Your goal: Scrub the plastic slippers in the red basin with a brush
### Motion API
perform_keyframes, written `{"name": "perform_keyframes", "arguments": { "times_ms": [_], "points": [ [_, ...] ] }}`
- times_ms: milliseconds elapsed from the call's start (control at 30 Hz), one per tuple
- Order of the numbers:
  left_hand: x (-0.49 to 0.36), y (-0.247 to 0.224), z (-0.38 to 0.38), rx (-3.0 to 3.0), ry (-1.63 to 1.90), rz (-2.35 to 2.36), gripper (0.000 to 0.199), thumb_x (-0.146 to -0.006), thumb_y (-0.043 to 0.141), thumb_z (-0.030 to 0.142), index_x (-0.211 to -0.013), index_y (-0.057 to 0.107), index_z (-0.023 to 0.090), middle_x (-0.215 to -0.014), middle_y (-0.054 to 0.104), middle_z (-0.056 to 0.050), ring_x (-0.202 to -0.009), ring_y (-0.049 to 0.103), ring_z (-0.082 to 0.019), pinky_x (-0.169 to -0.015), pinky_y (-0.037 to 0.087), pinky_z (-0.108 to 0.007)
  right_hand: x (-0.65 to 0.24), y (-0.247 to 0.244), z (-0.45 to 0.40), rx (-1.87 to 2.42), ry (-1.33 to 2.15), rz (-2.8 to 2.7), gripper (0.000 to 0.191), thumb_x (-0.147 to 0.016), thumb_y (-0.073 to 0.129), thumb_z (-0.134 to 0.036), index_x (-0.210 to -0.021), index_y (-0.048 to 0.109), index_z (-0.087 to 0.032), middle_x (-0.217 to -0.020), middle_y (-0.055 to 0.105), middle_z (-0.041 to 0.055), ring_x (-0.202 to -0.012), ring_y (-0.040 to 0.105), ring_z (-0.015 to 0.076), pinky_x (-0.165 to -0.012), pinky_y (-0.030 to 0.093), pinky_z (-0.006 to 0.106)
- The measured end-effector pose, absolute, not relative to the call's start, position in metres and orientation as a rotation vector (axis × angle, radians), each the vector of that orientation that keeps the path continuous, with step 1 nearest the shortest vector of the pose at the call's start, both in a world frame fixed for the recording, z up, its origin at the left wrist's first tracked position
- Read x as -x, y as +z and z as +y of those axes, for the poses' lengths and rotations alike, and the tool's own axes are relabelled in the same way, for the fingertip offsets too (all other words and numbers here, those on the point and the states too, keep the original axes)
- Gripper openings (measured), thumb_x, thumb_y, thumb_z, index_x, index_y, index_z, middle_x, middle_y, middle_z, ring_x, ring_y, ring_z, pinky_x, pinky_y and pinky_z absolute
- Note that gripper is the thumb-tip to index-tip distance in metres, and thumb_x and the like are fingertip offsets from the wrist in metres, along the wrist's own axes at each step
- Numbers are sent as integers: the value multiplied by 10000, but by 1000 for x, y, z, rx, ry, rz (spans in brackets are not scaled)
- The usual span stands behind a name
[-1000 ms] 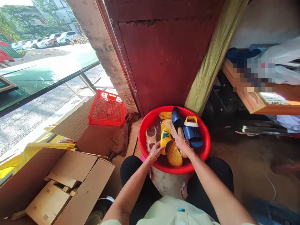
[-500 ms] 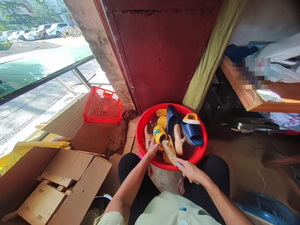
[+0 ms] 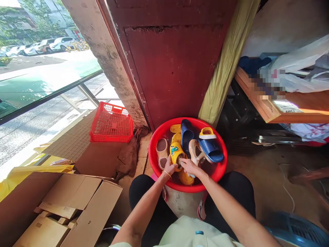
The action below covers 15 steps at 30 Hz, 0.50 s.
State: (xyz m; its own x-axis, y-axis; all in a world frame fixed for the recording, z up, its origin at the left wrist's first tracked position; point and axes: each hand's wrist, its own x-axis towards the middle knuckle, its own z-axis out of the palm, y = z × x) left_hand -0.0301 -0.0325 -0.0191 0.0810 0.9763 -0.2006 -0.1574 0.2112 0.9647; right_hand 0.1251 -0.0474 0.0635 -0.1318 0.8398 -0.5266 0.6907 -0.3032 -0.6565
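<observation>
My left hand [image 3: 170, 168] grips a yellow slipper [image 3: 176, 151] with a green cartoon figure, held over a red basin [image 3: 153, 163]. In my right hand [image 3: 190, 167] is a scrub brush, its bristle end pushed into the slipper's opening and mostly hidden; a bit of pale blue handle shows below the fingers. Around them in the basin's dark water lie a beige sandal [image 3: 196, 152], a beige shoe turned sole up [image 3: 162, 153], dark blue slippers [image 3: 212, 150], a yellow and white sandal [image 3: 207, 133] and more yellow slippers [image 3: 186, 177].
A red plastic crate [image 3: 111, 124] sits left of the basin beside a brown cloth [image 3: 128, 159]. An open cardboard box [image 3: 102, 202] stands at lower left. Behind the basin rises a dark red door [image 3: 174, 75]; a wooden table [image 3: 276, 116] is at right, a blue fan [image 3: 295, 226] at lower right.
My right hand has moved left and up, pushing the brush into the yellow slipper. My left hand still holds the slipper. The view has shifted slightly.
</observation>
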Motion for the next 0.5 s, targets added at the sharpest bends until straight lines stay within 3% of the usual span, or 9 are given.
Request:
{"name": "perform_keyframes", "arguments": {
  "times_ms": [133,333,433,500],
  "points": [
    [27,-22,-29,-929,1141,1244,790,-582,637,119,-1364,546,185,-1168,690,-88,-1046,644,-260,-933,531,-373,-159,83,-61,1854,1606,-1982,472,-950,505,-300,-1404,617,-241,-507,579,-48,-317,496,104,-402,409,190],
    [24,-22,-16,-829,1241,1327,683,-679,687,197,-1352,567,208,-1287,662,-101,-1285,565,-276,-1068,470,-373,-225,108,-96,1679,1769,-1971,564,-942,495,-358,-1496,530,-260,-545,572,-59,-323,495,105,-352,360,187],
    [27,-17,-8,-677,1196,1310,501,-790,670,351,-1267,612,209,-1109,723,-94,-1104,676,-264,-911,564,-376,-236,96,-110,1764,1571,-1733,613,-973,434,-412,-1566,417,-261,-618,614,-50,-332,493,100,-343,358,193],
    [28,-12,-5,-582,1083,1230,442,-814,665,434,-1180,648,186,-919,734,-84,-883,725,-248,-732,595,-352,-223,81,-112,1806,1355,-1681,606,-990,392,-390,-1578,394,-241,-672,665,-26,-404,568,116,-414,440,208]
  ]
}}
